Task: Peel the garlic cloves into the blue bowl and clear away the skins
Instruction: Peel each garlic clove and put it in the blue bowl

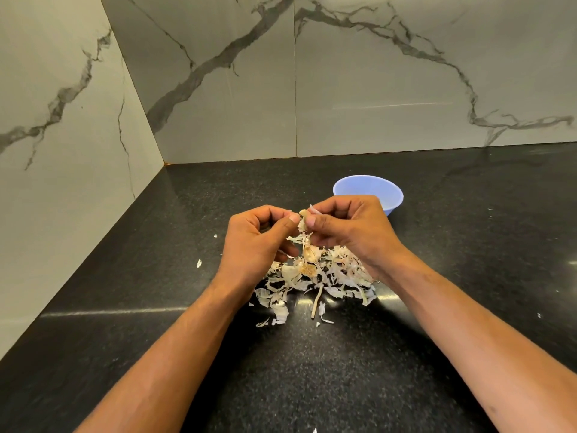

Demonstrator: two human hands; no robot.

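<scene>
While a clove is being pinched between both hands above the skins, its papery skin is being gripped by the right hand and the left hand, fingers curled. The bowl is sitting just behind the right hand, so that hand is judged nearer for the drop.
</scene>
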